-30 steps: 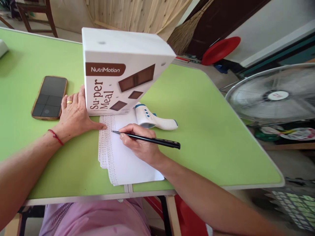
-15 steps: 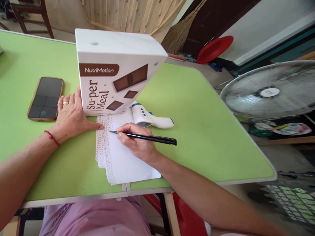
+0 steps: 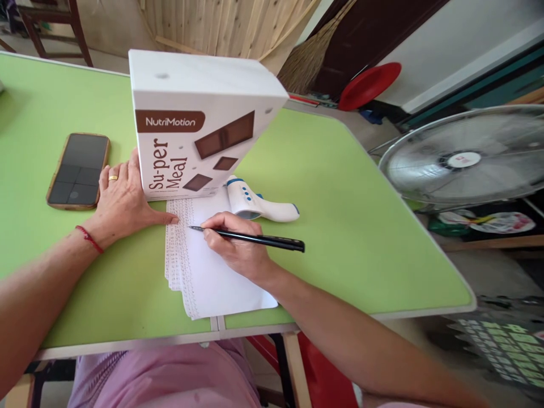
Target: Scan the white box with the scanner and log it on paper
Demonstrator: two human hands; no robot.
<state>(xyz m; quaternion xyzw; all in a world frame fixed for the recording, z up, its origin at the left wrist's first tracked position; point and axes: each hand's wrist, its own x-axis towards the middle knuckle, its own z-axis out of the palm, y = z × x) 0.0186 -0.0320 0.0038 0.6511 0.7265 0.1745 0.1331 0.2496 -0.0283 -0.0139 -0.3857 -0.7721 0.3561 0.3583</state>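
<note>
A black pen [image 3: 259, 238] is pinched in my right hand [image 3: 238, 249], its tip at the left part of a white paper sheet [image 3: 229, 289]. Rows of small handwriting run along the left edges of the stacked sheets. My left hand [image 3: 123, 198] lies flat on the table, fingers stretched beside a white NutriMotion box [image 3: 170, 153] and thumb resting on the sheets' left margin. The box stands upright over the far end of the paper. A white-and-blue infrared thermometer [image 3: 259, 204] lies just beyond my right hand, partly on the paper.
Left of my left hand lies a smartphone [image 3: 79, 170] in a brown case. The green table [image 3: 331, 187] has a metal-coloured edge. A floor fan [image 3: 463, 158] stands to the right, with a straw broom [image 3: 312, 56] and a red basin [image 3: 369, 85] behind the table.
</note>
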